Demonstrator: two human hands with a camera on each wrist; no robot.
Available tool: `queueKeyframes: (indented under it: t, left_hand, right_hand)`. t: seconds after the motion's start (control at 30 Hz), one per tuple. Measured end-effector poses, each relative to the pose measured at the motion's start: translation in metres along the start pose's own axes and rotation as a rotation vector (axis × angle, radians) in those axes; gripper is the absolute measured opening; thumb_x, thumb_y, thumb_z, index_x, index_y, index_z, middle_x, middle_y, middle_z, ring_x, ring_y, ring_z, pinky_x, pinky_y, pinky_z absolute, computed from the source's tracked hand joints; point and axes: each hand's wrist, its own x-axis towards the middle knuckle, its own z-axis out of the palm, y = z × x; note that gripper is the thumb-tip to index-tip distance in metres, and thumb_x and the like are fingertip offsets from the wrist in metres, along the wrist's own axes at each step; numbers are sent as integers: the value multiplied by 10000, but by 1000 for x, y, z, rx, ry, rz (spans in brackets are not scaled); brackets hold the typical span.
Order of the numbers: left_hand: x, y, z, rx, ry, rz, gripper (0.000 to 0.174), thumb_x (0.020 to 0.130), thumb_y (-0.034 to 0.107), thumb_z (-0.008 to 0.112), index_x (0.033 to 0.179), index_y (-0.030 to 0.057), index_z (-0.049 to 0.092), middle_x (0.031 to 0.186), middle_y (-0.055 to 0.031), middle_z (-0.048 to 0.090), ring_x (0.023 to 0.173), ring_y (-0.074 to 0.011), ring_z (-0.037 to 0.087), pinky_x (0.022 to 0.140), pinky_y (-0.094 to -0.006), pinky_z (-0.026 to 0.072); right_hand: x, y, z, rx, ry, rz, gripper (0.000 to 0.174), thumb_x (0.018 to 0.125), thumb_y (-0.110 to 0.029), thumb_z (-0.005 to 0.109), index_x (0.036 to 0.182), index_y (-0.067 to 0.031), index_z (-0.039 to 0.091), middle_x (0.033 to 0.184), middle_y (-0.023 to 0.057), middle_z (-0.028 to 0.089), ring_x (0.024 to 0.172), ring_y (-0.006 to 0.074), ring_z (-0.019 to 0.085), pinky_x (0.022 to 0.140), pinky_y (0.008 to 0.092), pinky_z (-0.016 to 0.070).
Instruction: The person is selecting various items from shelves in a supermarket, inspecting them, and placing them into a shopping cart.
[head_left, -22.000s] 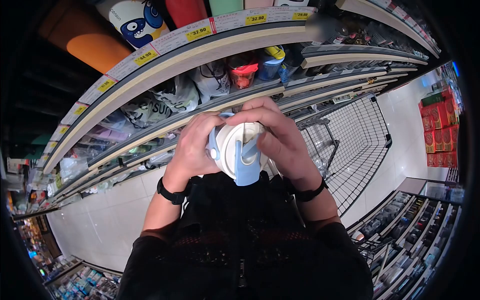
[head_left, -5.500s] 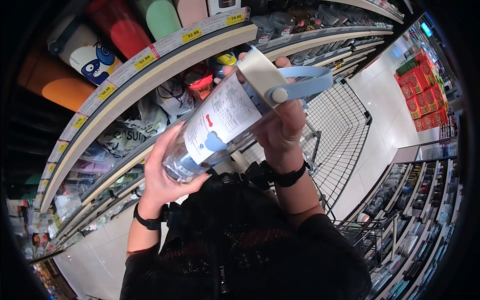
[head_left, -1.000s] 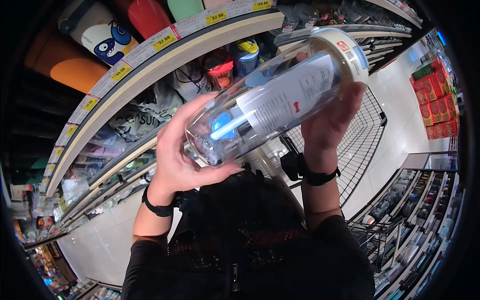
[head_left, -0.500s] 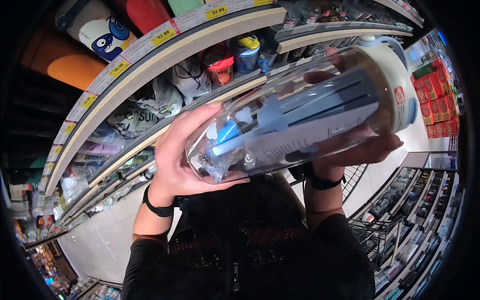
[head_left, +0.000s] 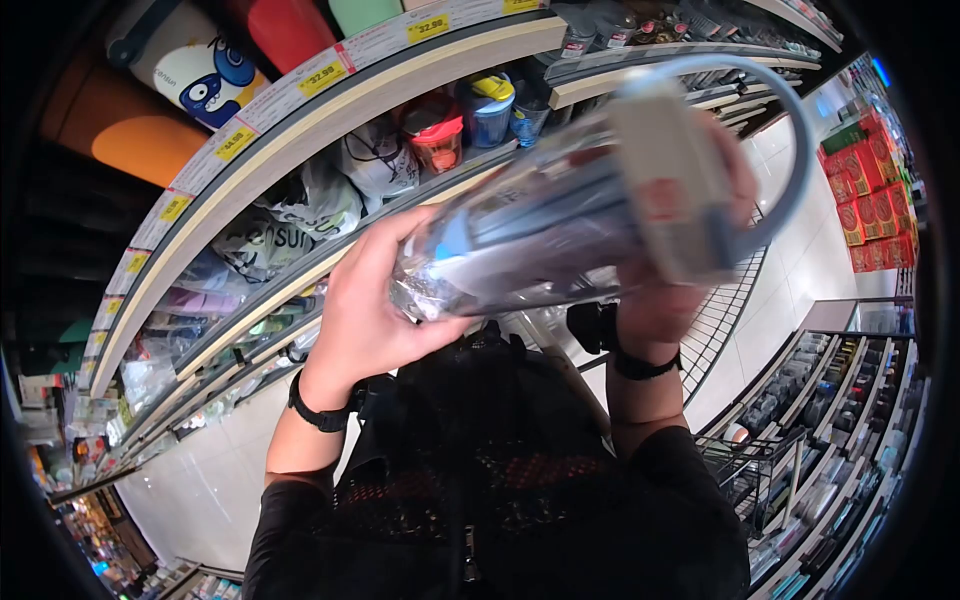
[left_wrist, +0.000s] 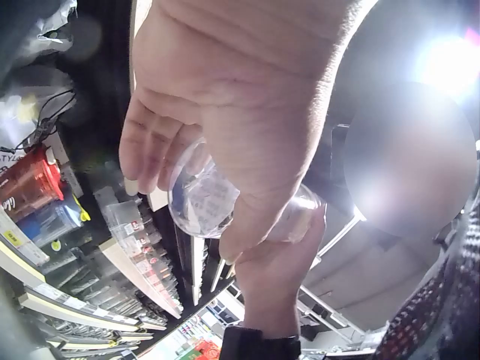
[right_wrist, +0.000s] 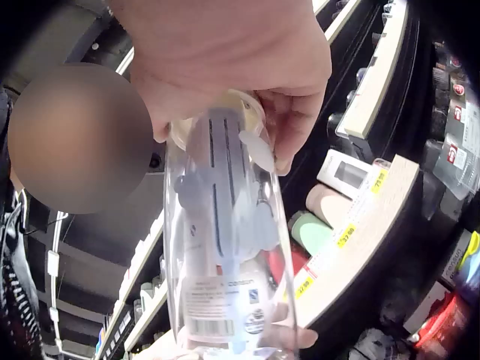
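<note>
A clear bottle [head_left: 530,235] lies slanted between both hands in the head view, its base at the left and its lid at the upper right. The off-white lid [head_left: 665,180], blurred by motion, carries a pale blue loop handle [head_left: 800,150]. My left hand [head_left: 365,300] grips the base, thumb below and fingers above. Just under the lid, my right hand [head_left: 660,305] holds the neck end, partly hidden behind it. Through the clear wall in the right wrist view show a grey-blue slotted insert [right_wrist: 225,180] and a printed label with a barcode [right_wrist: 214,307].
Ahead, a shelf with yellow price tags [head_left: 320,78] bears large tumblers, among them a cartoon-printed one [head_left: 205,80]. Below stand a red-lidded cup [head_left: 435,130] and bagged goods. A wire shopping cart [head_left: 715,335] is at the right, red boxes [head_left: 870,205] beyond.
Earlier the hands were at the lid of the upright bottle; later they tipped it over. In the last second it has rolled about its length, the lid end dipping slightly and the handle swinging outward.
</note>
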Motion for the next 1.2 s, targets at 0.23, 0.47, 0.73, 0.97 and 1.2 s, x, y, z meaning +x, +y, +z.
queueKeyframes:
  t: [0.23, 0.47, 0.73, 0.97, 1.2]
  left_hand:
    - [-2, -29, 29, -260, -41, -176, 921, 592, 268, 927, 1359, 24, 481, 1243, -161, 649, 1171, -293, 638, 996, -410, 496]
    - [-8, -46, 35, -318, -104, -268, 939, 576, 235, 917, 1374, 10, 477, 1257, -157, 640, 1174, -255, 628, 1012, -389, 477]
    - [6, -48, 37, -424, -168, -238, 939, 603, 267, 924, 1384, 4, 474, 1266, -134, 637, 1165, -224, 620, 1009, -370, 472]
    - [17, -62, 50, -373, -183, -191, 917, 603, 263, 930, 1363, -11, 496, 1261, -149, 640, 1172, -238, 622, 1022, -381, 467]
    - [21, -57, 60, -444, -221, -222, 912, 605, 235, 924, 1358, -35, 487, 1269, -152, 637, 1199, -248, 610, 1031, -395, 462]
  right_hand:
    - [-2, 30, 12, -274, -469, -287, 1058, 534, -361, 987, 1361, 47, 469, 1329, 164, 560, 1203, 264, 584, 1019, 386, 476]
    - [3, 22, 11, -347, -528, -252, 906, 580, -427, 944, 1316, -52, 571, 1327, 215, 574, 1204, 336, 584, 997, 436, 463]
    - [-1, 30, 0, 6, -440, 78, 708, 854, -322, 736, 1412, -10, 431, 1369, 213, 531, 1235, 290, 548, 1047, 420, 423]
    - [8, 17, -4, -82, -159, 27, 704, 947, -227, 536, 1531, -28, 195, 1428, 243, 464, 1264, 316, 557, 1073, 452, 435]
    - [6, 37, -22, -40, -57, 219, 444, 1053, -211, 409, 1425, 29, 435, 1443, 149, 497, 1189, 233, 605, 995, 359, 492]
